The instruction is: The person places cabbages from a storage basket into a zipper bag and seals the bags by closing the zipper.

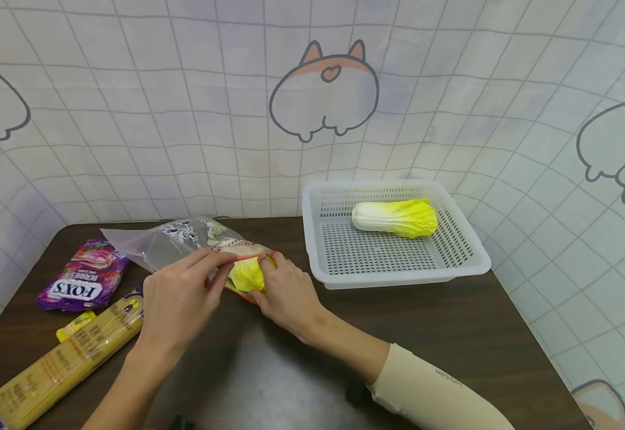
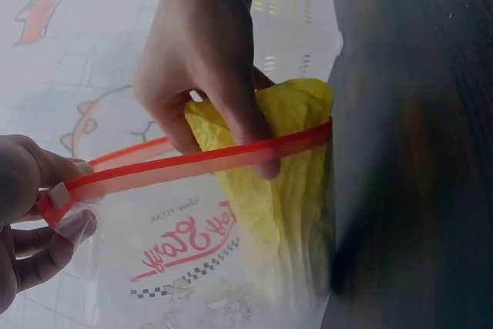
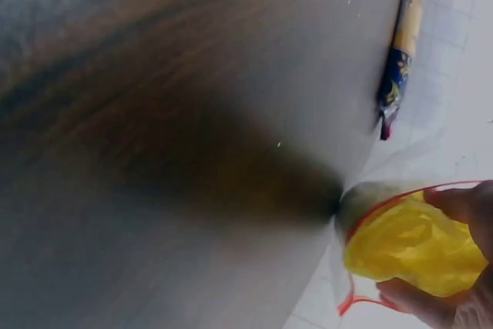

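A clear zip bag (image 1: 156, 246) with a red-edged mouth and Toy Story print lies on the table, its mouth facing me. Inside is a yellow-leaved napa cabbage (image 2: 281, 213), white end deeper in, leafy end at the opening. My left hand (image 1: 186, 292) pinches the red rim at one corner, near the white slider (image 2: 58, 194). With fingers and thumb spread around the leafy end, my right hand (image 1: 291, 298) grips the cabbage; in the left wrist view its thumb reaches inside the red rim. The right wrist view shows the yellow leaves between that hand's fingers.
A white plastic basket (image 1: 398, 278) at the back right holds another napa cabbage (image 1: 395, 217). On the left lie a purple Fox's berries bag (image 1: 83, 276), a small yellow packet (image 1: 76, 325) and a long pack of pasta (image 1: 65, 364). A tile-patterned cloth (image 1: 183, 149) hangs behind the table.
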`<state>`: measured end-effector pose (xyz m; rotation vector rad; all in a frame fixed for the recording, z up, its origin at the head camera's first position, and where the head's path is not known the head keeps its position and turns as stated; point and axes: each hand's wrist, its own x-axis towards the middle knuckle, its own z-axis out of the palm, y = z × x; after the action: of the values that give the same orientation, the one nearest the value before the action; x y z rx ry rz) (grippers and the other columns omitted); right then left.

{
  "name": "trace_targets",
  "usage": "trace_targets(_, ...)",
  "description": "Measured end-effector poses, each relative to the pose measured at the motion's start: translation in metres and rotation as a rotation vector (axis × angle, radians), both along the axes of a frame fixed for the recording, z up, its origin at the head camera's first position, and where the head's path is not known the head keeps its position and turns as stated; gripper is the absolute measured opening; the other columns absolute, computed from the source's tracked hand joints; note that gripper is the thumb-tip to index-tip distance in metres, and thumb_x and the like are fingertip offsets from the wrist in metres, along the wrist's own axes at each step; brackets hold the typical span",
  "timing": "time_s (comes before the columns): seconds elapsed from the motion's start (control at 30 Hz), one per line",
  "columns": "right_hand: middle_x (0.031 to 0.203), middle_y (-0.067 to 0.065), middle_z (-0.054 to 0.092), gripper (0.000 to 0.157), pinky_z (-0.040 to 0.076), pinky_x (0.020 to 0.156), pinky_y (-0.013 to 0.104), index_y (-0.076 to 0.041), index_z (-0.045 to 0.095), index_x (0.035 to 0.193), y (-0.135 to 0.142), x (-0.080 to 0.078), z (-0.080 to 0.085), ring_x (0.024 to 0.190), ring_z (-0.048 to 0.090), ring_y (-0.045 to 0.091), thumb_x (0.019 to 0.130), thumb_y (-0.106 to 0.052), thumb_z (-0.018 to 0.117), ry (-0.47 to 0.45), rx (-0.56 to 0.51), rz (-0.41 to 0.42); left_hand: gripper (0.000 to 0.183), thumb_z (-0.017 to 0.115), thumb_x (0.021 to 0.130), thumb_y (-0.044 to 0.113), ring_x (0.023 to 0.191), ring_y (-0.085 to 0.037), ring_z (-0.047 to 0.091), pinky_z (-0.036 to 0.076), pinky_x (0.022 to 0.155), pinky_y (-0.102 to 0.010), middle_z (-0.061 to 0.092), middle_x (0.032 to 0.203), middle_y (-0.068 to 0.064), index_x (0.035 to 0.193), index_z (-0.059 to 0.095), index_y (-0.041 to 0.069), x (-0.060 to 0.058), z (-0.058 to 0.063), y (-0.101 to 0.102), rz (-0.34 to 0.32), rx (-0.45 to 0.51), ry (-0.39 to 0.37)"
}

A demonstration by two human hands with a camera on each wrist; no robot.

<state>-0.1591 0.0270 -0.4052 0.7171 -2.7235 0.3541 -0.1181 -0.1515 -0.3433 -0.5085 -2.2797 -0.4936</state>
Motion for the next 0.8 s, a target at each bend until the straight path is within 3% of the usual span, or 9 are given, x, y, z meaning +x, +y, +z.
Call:
trace_targets(0.2,0.123,0.013,0.067,0.049,0.065,0.076,0.041,-0.004,0.065,0.126,-0.0014,0.0015,-0.0019,0.092,0.074,0.026,0.089,-0.033,0.081,-0.054,0.007,-0.024,0.017,0.087,0.084,0.016,0.052,-0.011,0.054,0.037,0.045,-0.026,0.078,0.087,-0.002,0.1,0.081,0.015,0.0004,-0.0041,-0.0016,0.016,-0.016,-0.097)
trace_targets(0.4,0.113,0.011,0.067,0.044,0.064,0.072,0.042,-0.005,0.066,0.118,0.0016,0.0,-0.006,0.088,0.073,0.026,0.088,-0.032,0.082,-0.018,0.004,-0.083,0.028,0.091,0.078,0.017,0.052,-0.01,0.054,0.036,0.044,-0.027,0.077,0.086,0.003,0.104,0.081,0.018,0.0031,-0.0043,-0.0032,0.044,-0.065,-0.202)
trace_targets(0.6,0.118,0.01,0.067,0.049,0.064,0.065,0.044,-0.006,0.065,0.121,0.0014,0.0031,-0.0074,0.091,0.073,0.024,0.088,-0.038,0.081,-0.005,0.053,-0.121,0.02,0.087,0.077,0.009,0.05,-0.018,0.058,0.031,0.039,-0.029,0.078,0.087,0.0,0.096,0.082,0.014,0.0077,-0.0047,-0.0027,0.126,-0.084,-0.182)
trace_targets(0.8,0.118,0.009,0.068,0.054,0.064,0.065,0.042,-0.005,0.064,0.125,-0.0006,0.007,-0.0078,0.092,0.071,0.022,0.089,-0.043,0.079,0.013,0.101,-0.142,0.01,0.084,0.083,0.01,0.062,-0.034,0.07,0.04,0.037,-0.037,0.077,0.086,-0.009,0.092,0.08,0.007,0.0088,-0.0071,-0.0032,0.179,-0.123,-0.063)
